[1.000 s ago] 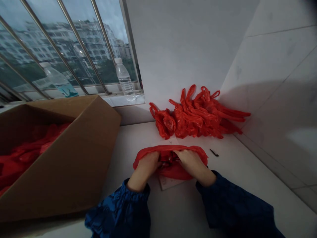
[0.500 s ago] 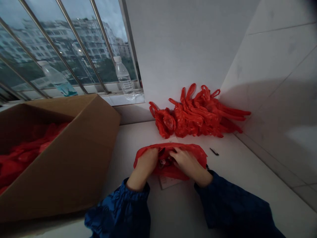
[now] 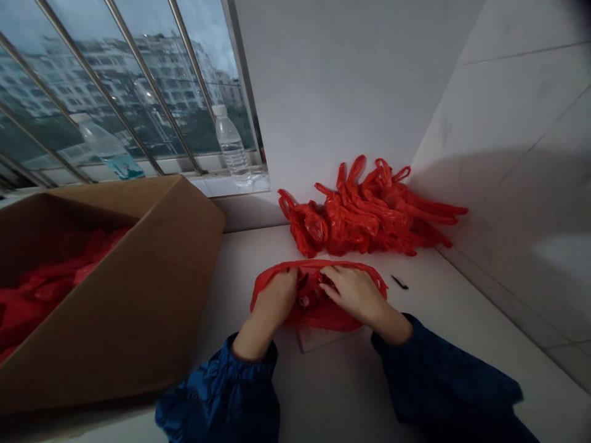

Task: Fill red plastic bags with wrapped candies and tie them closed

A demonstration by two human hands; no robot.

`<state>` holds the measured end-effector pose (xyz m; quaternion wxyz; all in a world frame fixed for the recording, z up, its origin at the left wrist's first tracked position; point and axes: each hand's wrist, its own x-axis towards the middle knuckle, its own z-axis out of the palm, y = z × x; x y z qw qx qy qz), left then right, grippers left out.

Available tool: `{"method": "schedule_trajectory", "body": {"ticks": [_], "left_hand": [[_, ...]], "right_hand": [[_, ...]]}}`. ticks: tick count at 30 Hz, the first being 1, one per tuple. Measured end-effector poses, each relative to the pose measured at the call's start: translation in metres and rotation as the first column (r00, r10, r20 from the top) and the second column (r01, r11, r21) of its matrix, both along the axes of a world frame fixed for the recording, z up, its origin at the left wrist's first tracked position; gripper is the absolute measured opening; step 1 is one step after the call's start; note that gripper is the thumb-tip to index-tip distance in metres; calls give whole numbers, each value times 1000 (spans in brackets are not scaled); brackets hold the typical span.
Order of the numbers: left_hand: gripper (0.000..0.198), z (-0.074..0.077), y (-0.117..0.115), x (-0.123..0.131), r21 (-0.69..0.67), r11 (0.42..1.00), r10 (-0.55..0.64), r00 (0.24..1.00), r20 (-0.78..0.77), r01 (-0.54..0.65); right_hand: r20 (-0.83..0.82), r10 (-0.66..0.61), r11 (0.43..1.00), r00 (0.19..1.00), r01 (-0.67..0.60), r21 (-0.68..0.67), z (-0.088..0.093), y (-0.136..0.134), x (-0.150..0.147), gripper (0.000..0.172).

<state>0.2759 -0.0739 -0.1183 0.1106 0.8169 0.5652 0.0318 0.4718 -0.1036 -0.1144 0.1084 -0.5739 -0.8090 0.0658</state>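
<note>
A red plastic bag (image 3: 318, 321) lies with its mouth spread wide on the white surface in front of me. Small items (image 3: 303, 301), too dark to name, show inside it. My left hand (image 3: 277, 296) reaches in over the left side, its fingers curled and their tips mostly hidden. From the right, my right hand (image 3: 354, 293) reaches into the mouth with thumb and fingers bent together around something small that I cannot make out. A pale flat sheet (image 3: 318, 339) sticks out from under the bag.
Behind the bag, bunched red plastic bags (image 3: 364, 215) lie against the wall. A cardboard box (image 3: 138, 295) with more red bags stands at left. A small black object (image 3: 399, 282) lies to the right. Two plastic bottles, one clear (image 3: 232, 147), are by the barred window.
My right hand has risen slightly and moved right within the bag's mouth, showing more of its fingers. The bag's right rim has shifted a little. My left hand has barely moved.
</note>
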Motion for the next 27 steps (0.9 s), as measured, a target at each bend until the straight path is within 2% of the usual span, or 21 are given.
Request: {"method": "schedule_trajectory", "body": {"ticks": [3,5,7,9,13,17,23,27], "left_hand": [[21,13,-4,5,-14,997,-78,995,66,79],[20,23,-7,9,-23,983,-175,970,169,181],[22,33,-12,12,-38,959,-250,904,347,279],[26,42,-17,13,-68,943,-246,817,522,327],[29,59,-27,13,-140,948,-121,732,671,285],[31,67,-30,12,-159,960,-60,722,689,231],[34,62,-23,6,-39,991,-67,727,683,129],[34,66,-23,4,-72,988,-44,694,718,138]], "right_hand": [[-83,-4,1000,997,7,30,11,-4,6,17],[-162,8,998,987,3,66,18,-8,8,18],[-213,29,993,977,-5,115,24,-13,8,18],[-230,50,985,972,-11,171,29,-18,8,18],[-193,70,963,979,-16,269,38,-26,6,22],[-209,76,958,975,-14,285,43,-29,4,21],[-431,123,978,894,-35,205,49,-32,10,35],[-565,98,987,820,-6,163,52,-31,20,19]]}}
